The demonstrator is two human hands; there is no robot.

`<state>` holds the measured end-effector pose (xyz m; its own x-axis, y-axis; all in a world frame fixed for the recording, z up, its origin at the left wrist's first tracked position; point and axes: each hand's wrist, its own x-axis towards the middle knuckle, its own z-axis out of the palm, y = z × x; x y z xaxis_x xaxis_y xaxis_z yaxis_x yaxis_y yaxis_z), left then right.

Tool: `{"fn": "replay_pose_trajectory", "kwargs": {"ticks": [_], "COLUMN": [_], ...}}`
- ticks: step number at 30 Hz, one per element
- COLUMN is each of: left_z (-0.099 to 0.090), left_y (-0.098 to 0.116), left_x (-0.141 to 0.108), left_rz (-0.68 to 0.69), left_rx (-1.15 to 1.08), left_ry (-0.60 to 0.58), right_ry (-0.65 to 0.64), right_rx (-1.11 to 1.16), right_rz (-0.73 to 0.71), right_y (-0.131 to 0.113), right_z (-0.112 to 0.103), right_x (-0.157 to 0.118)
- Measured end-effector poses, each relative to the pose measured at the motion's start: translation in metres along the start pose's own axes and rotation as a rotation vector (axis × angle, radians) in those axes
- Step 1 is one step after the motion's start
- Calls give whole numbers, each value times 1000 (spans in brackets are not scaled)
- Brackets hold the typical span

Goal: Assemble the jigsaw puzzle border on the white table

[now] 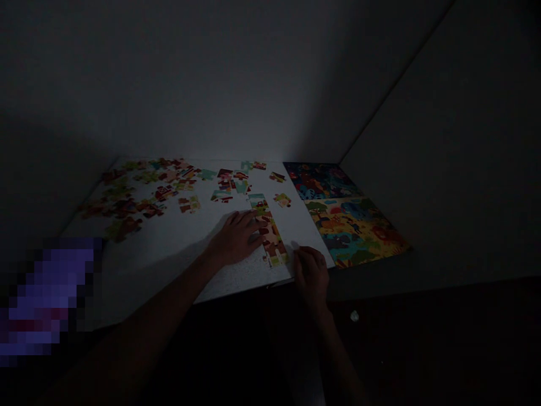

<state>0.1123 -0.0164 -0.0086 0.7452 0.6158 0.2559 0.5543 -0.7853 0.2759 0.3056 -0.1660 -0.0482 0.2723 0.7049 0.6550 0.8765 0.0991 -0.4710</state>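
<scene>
- The joined puzzle strip (273, 232), your landmark here, lies flat on the white worktop (298, 220), a narrow column of fitted pieces running from your side toward the wall (220, 84).
- Your left hand (236, 238) is palm down at the left edge of the strip, fingers loosely spread and reaching over it, so they cover part of its middle; you have nothing visibly gripped in it.
- Your right hand (311, 272) is to the right of the strip's near end, apart from it, at the front edge of the worktop. Its fingers are curled in toward the thumb; in this dim light you cannot tell whether they pinch anything.
- Just right of the strip's far half you have one loose yellow-green piece (282, 199); beyond that, farther from you than the strip, lies a darker loose piece (277, 177).
- Just beyond and left of the strip's far end sits a small group of red and pale-green pieces (226, 179).
- Well to the left of the strip you have a large, overlapping spread of loose pieces (139, 197).
- Well to the right of the strip lie two colourful pictures: a dark blue one (323, 180) farther from you, and a yellow-and-green animal scene (357, 230) nearer.
</scene>
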Motion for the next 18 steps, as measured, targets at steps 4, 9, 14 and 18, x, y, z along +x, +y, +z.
{"fn": "replay_pose_trajectory", "kwargs": {"ticks": [4, 9, 14, 18], "left_z": [-1, -2, -2, -2], "left_y": [1, 1, 2, 1], "left_x": [0, 1, 2, 2], "left_rz": [-7, -19, -28, -29], "left_rx": [2, 11, -14, -21], "left_ry": [-28, -53, -54, -52], "right_ry": [150, 218, 166, 97], "right_rx": [-32, -67, -105, -79], "right_rz": [-44, -108, -65, 42], "right_y": [0, 1, 3, 4], "right_z": [10, 14, 14, 15], "right_x": [-8, -9, -12, -15]}}
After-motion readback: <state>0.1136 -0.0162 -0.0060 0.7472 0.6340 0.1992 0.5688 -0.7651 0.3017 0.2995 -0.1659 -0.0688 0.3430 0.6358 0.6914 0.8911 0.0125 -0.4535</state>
